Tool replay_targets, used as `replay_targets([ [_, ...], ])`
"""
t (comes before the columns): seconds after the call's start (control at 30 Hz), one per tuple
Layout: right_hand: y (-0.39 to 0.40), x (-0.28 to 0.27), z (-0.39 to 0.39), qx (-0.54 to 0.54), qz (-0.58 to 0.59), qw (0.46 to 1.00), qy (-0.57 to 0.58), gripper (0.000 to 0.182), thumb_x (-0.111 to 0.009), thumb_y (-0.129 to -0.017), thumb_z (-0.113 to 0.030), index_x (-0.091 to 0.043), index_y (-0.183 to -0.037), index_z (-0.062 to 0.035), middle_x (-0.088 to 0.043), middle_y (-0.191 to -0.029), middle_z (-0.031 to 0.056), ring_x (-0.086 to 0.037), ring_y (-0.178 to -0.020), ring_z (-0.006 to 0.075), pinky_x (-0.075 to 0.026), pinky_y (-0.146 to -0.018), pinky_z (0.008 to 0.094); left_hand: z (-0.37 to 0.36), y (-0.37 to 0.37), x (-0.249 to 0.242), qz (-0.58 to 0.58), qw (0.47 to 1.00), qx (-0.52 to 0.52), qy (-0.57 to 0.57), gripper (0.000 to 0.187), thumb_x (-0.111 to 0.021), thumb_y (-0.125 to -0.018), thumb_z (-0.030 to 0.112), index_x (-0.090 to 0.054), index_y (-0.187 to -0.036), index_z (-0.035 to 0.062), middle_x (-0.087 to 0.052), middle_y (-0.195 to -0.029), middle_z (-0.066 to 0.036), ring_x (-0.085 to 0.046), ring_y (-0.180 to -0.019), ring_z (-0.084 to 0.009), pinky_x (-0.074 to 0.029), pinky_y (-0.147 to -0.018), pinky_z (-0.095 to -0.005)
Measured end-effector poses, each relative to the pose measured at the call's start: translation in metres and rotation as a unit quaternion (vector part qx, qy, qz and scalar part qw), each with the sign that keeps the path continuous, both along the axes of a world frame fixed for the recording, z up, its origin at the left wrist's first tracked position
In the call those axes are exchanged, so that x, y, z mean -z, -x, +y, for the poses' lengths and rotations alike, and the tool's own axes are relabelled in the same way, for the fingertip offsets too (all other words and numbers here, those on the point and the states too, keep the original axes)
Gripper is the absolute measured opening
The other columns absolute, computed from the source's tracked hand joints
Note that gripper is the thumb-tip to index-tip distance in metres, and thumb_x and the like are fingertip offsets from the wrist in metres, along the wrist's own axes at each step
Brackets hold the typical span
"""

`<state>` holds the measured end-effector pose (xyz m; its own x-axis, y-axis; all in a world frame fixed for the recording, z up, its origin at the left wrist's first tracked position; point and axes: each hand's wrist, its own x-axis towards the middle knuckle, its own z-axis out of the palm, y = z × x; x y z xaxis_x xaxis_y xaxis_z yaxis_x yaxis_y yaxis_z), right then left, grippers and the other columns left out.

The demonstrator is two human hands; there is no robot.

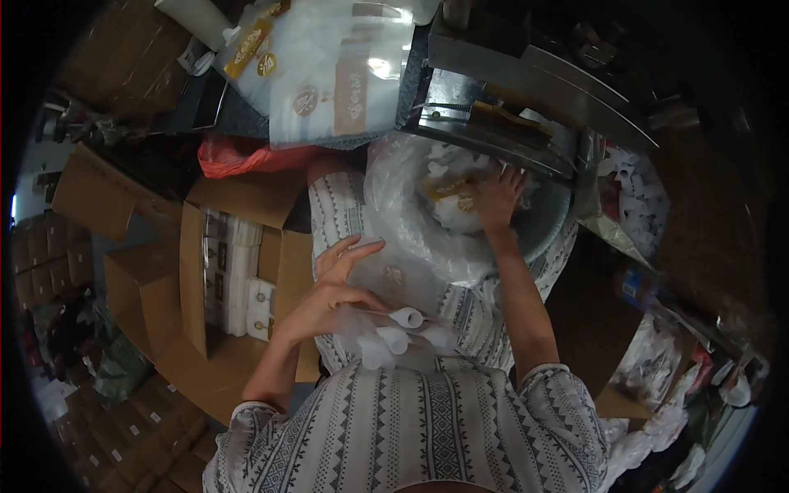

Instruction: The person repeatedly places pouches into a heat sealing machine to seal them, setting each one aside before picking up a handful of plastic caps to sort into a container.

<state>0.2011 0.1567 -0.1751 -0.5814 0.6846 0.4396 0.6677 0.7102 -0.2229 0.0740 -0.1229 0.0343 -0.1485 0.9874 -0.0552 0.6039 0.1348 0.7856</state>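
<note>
At the far left, brown cardboard boxes [49, 255] are stacked, their labels too small to read. Just right of them an open carton [222, 271] stands on the floor, packed with white and dark packets whose print is blurred.

The left hand [333, 287] hovers over the person's lap, above the patterned garment [411, 419]. Its thumb and lower fingers pinch the edge of a clear plastic bag [386, 283], so that grip is closed on the bag, while the upper fingers stretch out loose. Just below the hand, a cluster of small white caps [394, 333] lies in the lap, touching the plastic.

Above, on the desk [238, 115], a pile of clear printed pouches [337, 66] carries round brown emblems and tan bands of lettering; the writing is too blurred to read. A yellow-gold label shows on one packet [246, 45] at the pile's upper left. A red bag [246, 156] sits crumpled under the desk edge.

To the right, a big clear sack [403, 189] holds more white pieces and a packet with a yellow label [448, 191], illegible. The right hand [497, 197] rests inside this sack, fingers spread apart and flat on the contents, gripping nothing that can be seen. Behind it stands a metal machine [526, 90]. Far right, a bottle with a blue label [633, 283] is unreadable.
</note>
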Motion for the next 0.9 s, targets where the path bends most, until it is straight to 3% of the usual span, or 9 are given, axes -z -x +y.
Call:
replay_targets([
  [0.1,-0.006,0.007,-0.004,-0.037,-0.043,0.998,0.017,0.068,-0.076,-0.065,-0.038,-0.045,-0.115,-0.0040,-0.050,-0.112,0.0193,-0.049,-0.104,0.0395,-0.028,-0.100,0.0560,0.000,0.004,-0.001,0.008,1.000,0.016,0.008,0.019,-0.075,-0.060,0.015,-0.074,-0.079,0.0188,-0.043,-0.140,-0.008,-0.027,-0.135,-0.0346,-0.018,-0.106,-0.0495],
  [0.17,-0.009,0.014,-0.007,-0.072,-0.038,0.995,0.060,0.054,-0.076,-0.066,-0.029,-0.049,-0.108,-0.0078,-0.054,-0.108,0.0077,-0.052,-0.101,0.0307,-0.033,-0.097,0.0524,0.001,0.006,0.004,-0.005,0.999,0.039,0.005,0.019,-0.074,-0.061,0.015,-0.074,-0.080,0.0184,-0.045,-0.138,-0.009,-0.029,-0.134,-0.0342,-0.018,-0.106,-0.0489],
  [0.27,-0.009,0.017,-0.012,-0.069,-0.009,0.997,0.041,0.042,-0.072,-0.068,-0.024,-0.052,-0.104,-0.0136,-0.057,-0.107,0.0028,-0.053,-0.101,0.0254,-0.033,-0.096,0.0500,0.001,0.006,0.009,-0.028,0.997,0.069,0.000,0.019,-0.072,-0.062,0.013,-0.074,-0.081,0.0174,-0.048,-0.135,-0.009,-0.032,-0.133,-0.0332,-0.019,-0.106,-0.0478],
  [0.6,-0.011,-0.012,-0.011,-0.124,0.005,0.992,-0.012,0.023,-0.066,-0.069,-0.010,-0.061,-0.091,-0.0120,-0.057,-0.104,0.0021,-0.051,-0.106,0.0238,-0.031,-0.098,0.0519,0.001,0.007,0.007,-0.063,0.995,0.074,0.009,0.021,-0.072,-0.062,0.010,-0.074,-0.083,0.0142,-0.053,-0.129,-0.007,-0.038,-0.129,-0.0322,-0.026,-0.103,-0.0442],
  [0.7,-0.029,-0.015,-0.019,-0.144,0.019,0.989,0.003,0.022,-0.064,-0.070,-0.004,-0.061,-0.090,-0.0111,-0.057,-0.103,0.0035,-0.054,-0.101,0.0255,-0.038,-0.093,0.0486,0.001,0.008,0.007,-0.076,0.995,0.069,0.006,0.022,-0.073,-0.062,0.009,-0.074,-0.083,0.0137,-0.053,-0.129,-0.007,-0.039,-0.128,-0.0321,-0.029,-0.103,-0.0439],
  [0.77,-0.040,-0.007,-0.025,-0.151,0.072,0.978,0.122,0.023,-0.064,-0.069,-0.001,-0.061,-0.090,-0.0098,-0.058,-0.103,0.0050,-0.058,-0.093,0.0281,-0.046,-0.082,0.0431,0.001,0.007,0.013,-0.094,0.993,0.072,0.000,0.023,-0.073,-0.062,0.009,-0.074,-0.084,0.0137,-0.054,-0.128,-0.006,-0.040,-0.128,-0.0318,-0.030,-0.103,-0.0441],
  [0.9,-0.055,-0.039,-0.034,-0.217,0.074,0.971,0.063,0.027,-0.066,-0.066,0.000,-0.060,-0.091,-0.0081,-0.060,-0.103,0.0062,-0.060,-0.085,0.0304,-0.050,-0.073,0.0393,-0.002,0.010,0.014,-0.122,0.990,0.073,0.016,0.025,-0.074,-0.061,0.009,-0.074,-0.085,0.0144,-0.049,-0.133,-0.008,-0.035,-0.131,-0.0339,-0.028,-0.106,-0.0460],
])
